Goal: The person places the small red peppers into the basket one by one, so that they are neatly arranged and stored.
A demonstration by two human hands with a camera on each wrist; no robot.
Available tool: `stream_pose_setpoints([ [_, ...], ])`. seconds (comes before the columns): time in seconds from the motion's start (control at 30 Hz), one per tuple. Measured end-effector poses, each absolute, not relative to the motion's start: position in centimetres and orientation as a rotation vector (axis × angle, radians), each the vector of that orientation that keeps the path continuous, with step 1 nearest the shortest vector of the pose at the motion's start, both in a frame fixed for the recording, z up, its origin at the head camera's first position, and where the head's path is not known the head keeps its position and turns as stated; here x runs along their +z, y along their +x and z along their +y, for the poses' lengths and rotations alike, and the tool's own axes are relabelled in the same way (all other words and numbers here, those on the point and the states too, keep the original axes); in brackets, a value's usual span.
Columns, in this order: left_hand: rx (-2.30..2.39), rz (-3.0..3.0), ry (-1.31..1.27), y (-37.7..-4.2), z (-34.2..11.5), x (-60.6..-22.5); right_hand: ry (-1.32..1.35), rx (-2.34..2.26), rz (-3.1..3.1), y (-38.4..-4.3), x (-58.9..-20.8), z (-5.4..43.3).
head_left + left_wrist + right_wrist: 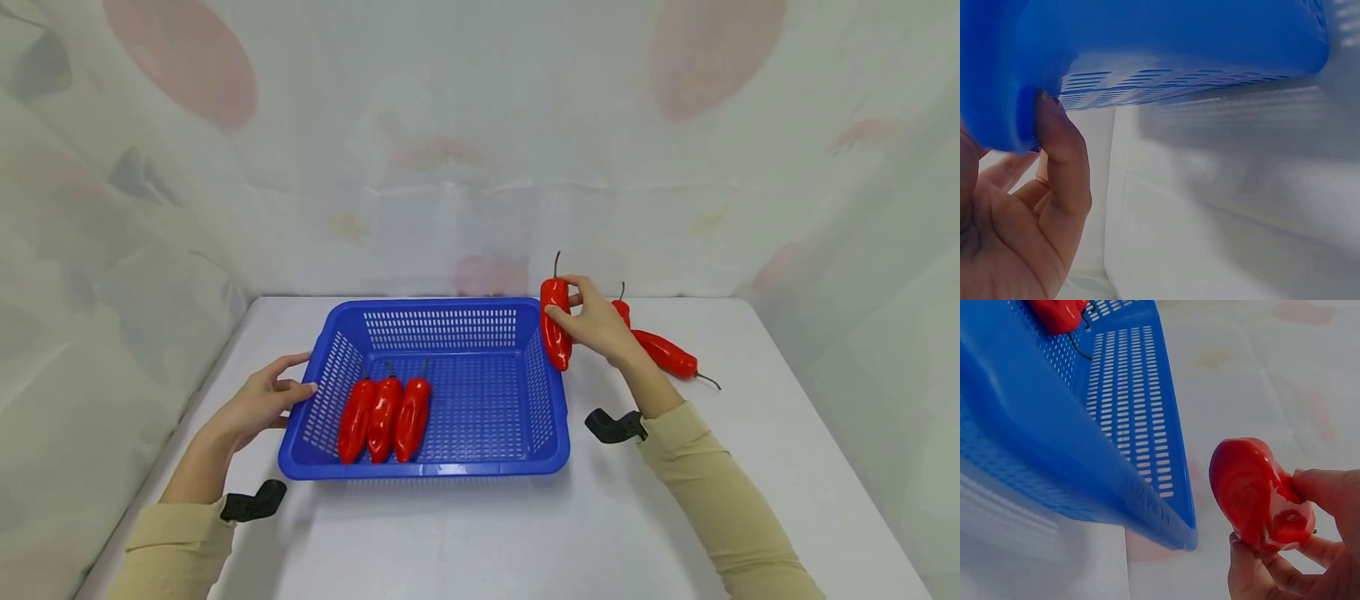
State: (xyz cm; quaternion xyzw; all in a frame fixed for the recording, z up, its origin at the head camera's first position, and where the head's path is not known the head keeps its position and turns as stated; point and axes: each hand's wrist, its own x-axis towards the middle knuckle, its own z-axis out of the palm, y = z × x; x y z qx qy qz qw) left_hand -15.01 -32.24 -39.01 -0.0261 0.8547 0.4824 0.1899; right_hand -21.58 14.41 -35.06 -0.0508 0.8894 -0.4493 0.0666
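Note:
My left hand grips the left rim of a blue plastic basket, thumb over the edge and fingers curled beneath, as the left wrist view also shows. Three red chili peppers lie side by side in the basket's left half, stems toward the back. Beside the basket's right rim, my right hand pinches another red chili pepper between thumb and fingers, its stem pointing up. In the right wrist view this pepper appears tip-first, to the right of the basket wall.
Right of the basket, a red chili pepper lies on the white table, with one more pepper partly hidden behind my right hand. A pale patterned curtain hangs along the back and both sides.

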Motion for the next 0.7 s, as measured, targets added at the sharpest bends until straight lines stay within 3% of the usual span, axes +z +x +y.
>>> stream_pose_setpoints([
  [0.7, 1.375, 2.390, -0.072, -15.0, -32.3, -39.1, -0.281, -1.474, 2.472, -21.9, -35.4, 9.8],
])
